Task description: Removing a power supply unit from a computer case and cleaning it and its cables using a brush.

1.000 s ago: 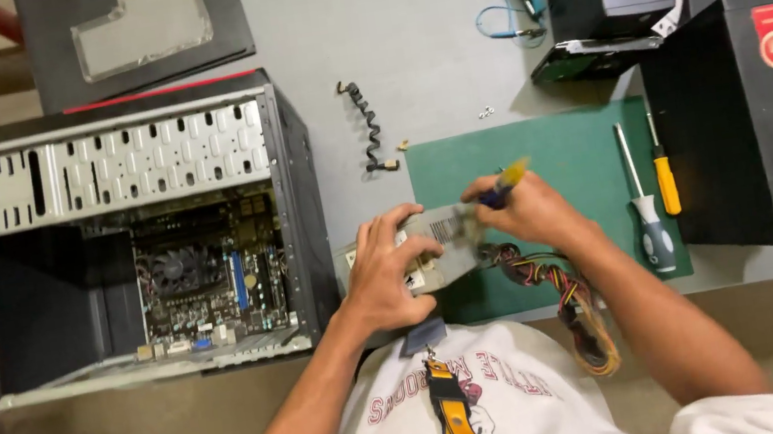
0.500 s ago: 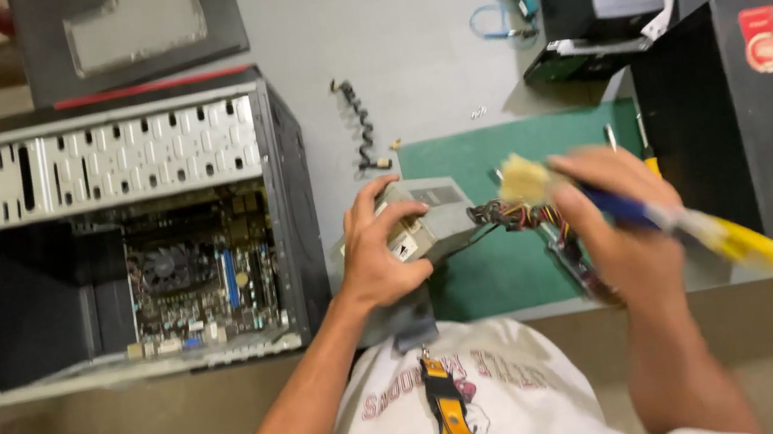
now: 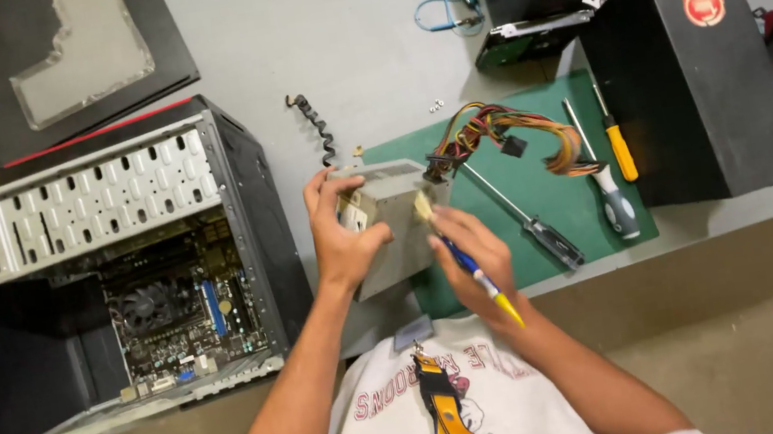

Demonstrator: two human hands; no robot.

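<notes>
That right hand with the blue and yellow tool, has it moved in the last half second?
Yes. The right hand has come in from over the green mat toward the grey metal box, the brush tip now at it.

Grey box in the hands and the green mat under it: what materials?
Grey box: looks like bare sheet metal, dull matte grey with flat folded faces. Green mat: probably rubber or vinyl, matte, lying thin and flat on the table; can't tell which.

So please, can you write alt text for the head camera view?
A person's left hand holds a grey power supply unit over a green mat while the right hand applies a blue-and-yellow brush to it. An open computer case lies at left.
</notes>
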